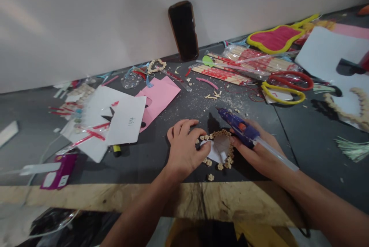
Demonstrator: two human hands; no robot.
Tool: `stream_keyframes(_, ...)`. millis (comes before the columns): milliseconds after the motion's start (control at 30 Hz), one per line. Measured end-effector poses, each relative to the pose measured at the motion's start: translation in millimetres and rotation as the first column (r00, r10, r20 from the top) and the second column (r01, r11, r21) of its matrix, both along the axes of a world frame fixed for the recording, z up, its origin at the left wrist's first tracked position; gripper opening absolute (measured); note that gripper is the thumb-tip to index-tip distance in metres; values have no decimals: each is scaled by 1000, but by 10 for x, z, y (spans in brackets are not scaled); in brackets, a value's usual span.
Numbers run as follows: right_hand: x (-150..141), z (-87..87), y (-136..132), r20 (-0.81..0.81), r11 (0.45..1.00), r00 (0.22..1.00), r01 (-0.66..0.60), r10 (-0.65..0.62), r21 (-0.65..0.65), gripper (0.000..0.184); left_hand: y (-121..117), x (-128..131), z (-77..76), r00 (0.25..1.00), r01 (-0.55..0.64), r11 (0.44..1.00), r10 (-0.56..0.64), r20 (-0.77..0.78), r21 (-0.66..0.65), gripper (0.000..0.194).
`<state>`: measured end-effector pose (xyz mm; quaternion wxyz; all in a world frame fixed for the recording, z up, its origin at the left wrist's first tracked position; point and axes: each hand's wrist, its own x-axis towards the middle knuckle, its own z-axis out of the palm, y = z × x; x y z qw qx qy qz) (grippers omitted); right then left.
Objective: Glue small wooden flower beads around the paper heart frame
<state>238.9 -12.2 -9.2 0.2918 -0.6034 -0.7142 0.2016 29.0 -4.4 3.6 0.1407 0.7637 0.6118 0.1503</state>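
Note:
My right hand (261,151) is closed around a blue glue gun (238,124) with a clear glue stick out its back; the nozzle points away toward the far left. My left hand (184,145) rests with fingers curled and pinched on a small white paper shape (217,150) edged with small tan wooden pieces. Both hands sit near the table's front edge, on either side of that shape. A few loose tan pieces (210,177) lie just in front of it.
A dark phone (183,29) leans on the wall. Pink paper (159,97), white sheets (121,120), chopstick packets (230,70), red and yellow scissors (285,85), a pink-yellow foam shape (273,38) and scraps cover the black table (302,131). A wooden edge (115,197) runs along the front.

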Motion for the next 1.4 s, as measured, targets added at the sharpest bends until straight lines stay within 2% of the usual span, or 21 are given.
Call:
stream_keyframes(267,0,24,-8,-13,999,1000,27,-28,-44,32,-9,22,-16,1000,-7,1000,7,19,9,8)
stream_keyframes(967,19,-10,-17,-9,999,999,41,-41,-31,30,1,34,-2,998,7,1000,-6,66,-15,7)
stream_keyframes(1200,33,-3,-13,39,999,999,38,-38,21,28,9,8,6,995,22,999,-19,95,-30,12)
stream_keyframes(1400,40,24,6,65,999,997,32,-33,3,26,31,-148,52,988,63,996,-53,145,-64,24)
